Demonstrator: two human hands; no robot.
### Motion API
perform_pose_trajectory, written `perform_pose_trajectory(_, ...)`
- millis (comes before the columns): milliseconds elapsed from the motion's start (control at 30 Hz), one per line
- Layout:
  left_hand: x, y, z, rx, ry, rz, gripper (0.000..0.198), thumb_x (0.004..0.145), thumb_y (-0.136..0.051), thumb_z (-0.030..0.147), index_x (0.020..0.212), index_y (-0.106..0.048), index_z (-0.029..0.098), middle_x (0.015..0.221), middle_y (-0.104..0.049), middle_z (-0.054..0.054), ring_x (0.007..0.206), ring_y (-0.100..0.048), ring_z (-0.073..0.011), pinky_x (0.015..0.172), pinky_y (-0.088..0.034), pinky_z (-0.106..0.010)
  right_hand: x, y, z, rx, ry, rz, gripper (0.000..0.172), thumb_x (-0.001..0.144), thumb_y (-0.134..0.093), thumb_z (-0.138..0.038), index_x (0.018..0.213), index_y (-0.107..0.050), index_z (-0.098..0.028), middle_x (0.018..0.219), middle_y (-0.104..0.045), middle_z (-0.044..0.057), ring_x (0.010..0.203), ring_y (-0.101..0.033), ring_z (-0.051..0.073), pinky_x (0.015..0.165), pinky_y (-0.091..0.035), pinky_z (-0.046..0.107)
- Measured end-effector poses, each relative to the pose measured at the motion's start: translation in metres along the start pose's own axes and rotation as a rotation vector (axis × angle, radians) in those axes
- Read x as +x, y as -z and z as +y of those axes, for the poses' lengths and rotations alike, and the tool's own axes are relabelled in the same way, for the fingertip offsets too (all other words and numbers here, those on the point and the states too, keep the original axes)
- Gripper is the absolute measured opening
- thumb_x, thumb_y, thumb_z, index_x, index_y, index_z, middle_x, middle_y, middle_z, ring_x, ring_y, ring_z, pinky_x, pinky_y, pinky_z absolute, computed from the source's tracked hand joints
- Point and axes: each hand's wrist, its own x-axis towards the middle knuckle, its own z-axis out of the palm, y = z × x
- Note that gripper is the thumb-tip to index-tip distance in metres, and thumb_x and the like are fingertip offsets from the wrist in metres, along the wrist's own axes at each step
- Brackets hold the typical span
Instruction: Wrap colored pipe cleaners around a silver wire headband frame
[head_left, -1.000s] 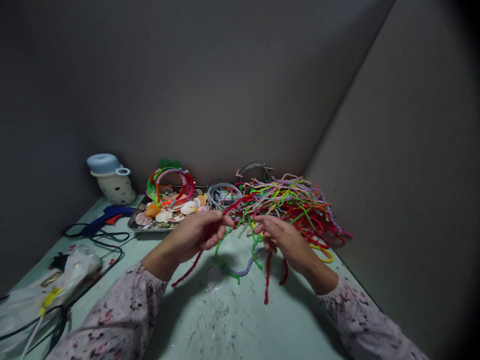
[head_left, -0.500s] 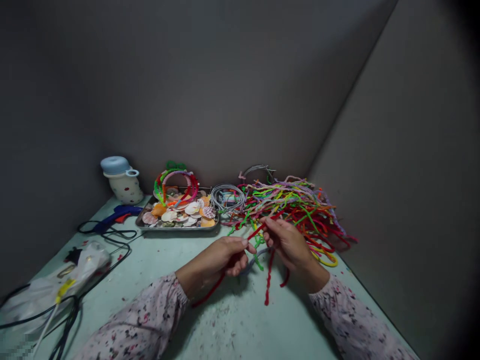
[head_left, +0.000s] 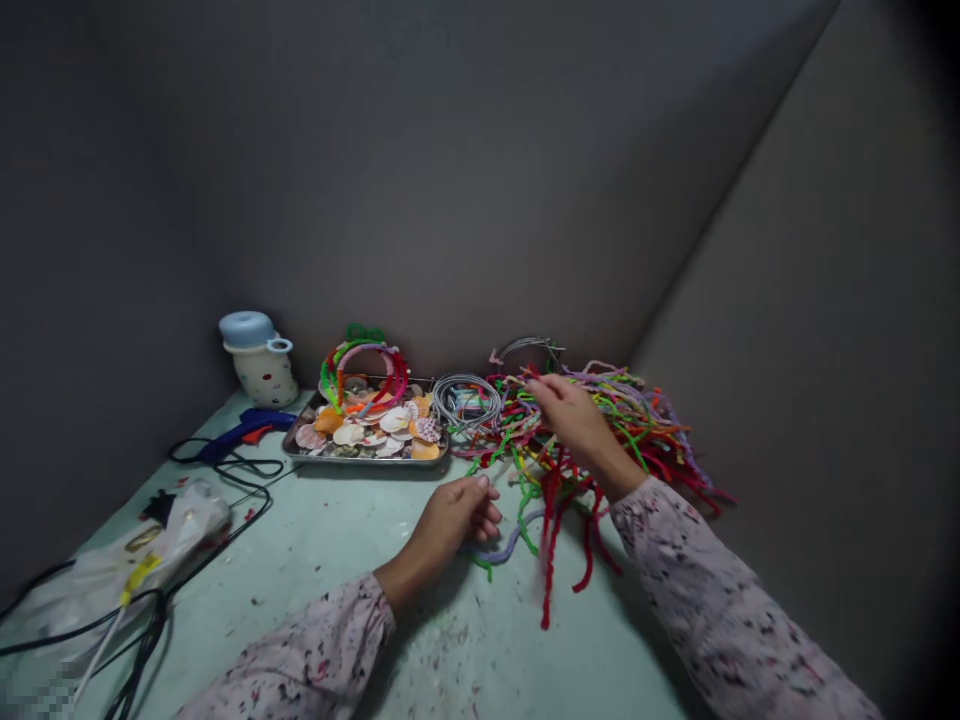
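R hand (head_left: 577, 430) closed on red pipe cleaners (head_left: 551, 550), poss. snagging far pile (head_left: 630, 430) if pulled fast; L hand (head_left: 454, 520) open, empty.

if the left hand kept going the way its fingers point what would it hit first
Probably the pipe cleaners, the near edge of the tangled pile just ahead of the left hand's fingertips, though depth is hard to judge from this view.
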Motion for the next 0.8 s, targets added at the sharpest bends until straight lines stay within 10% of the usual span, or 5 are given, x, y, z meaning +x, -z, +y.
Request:
perform_pose_trajectory(133,0.000,0.002,-0.010,0.145,-0.179,0.122,0.036,0.086,-0.054,0.052,0.078,-0.061,0.017,0.064,-0.061,-0.003,0.050,-0.054,-0.0105,0.049,-0.038,-0.022,0.021,-0.044,-0.005,-0.669,0.195,-0.299,0.026,0.087,-0.050,-0.042,0.084,-0.065,-0.021,0.072,-0.065,0.001,0.066,-0.058,0.015,0.059,-0.038,0.024)
perform_pose_trajectory(333,-0.004,0.000,-0.012,0.277,-0.229,0.187,0.035,0.088,-0.051,0.049,0.074,-0.060,0.018,0.058,-0.057,-0.001,0.049,-0.049,-0.0116,0.048,-0.034,-0.022,0.030,-0.087,0.002,-0.855,0.160,-0.310,0.023,0.082,-0.057,-0.035,0.084,-0.070,-0.016,0.084,-0.072,0.012,0.082,-0.065,0.024,0.068,-0.041,0.029)
perform_pose_trajectory(800,-0.008,-0.001,-0.004,0.255,-0.283,0.250,0.030,0.089,-0.050,0.044,0.091,-0.061,0.016,0.062,-0.054,0.002,0.053,-0.046,-0.0088,0.049,-0.034,-0.018,0.021,-0.028,-0.011,-0.858,0.395,-0.088,0.014,0.091,-0.048,-0.021,0.099,-0.059,-0.019,0.100,-0.063,0.007,0.088,-0.058,0.019,0.072,-0.038,0.026)
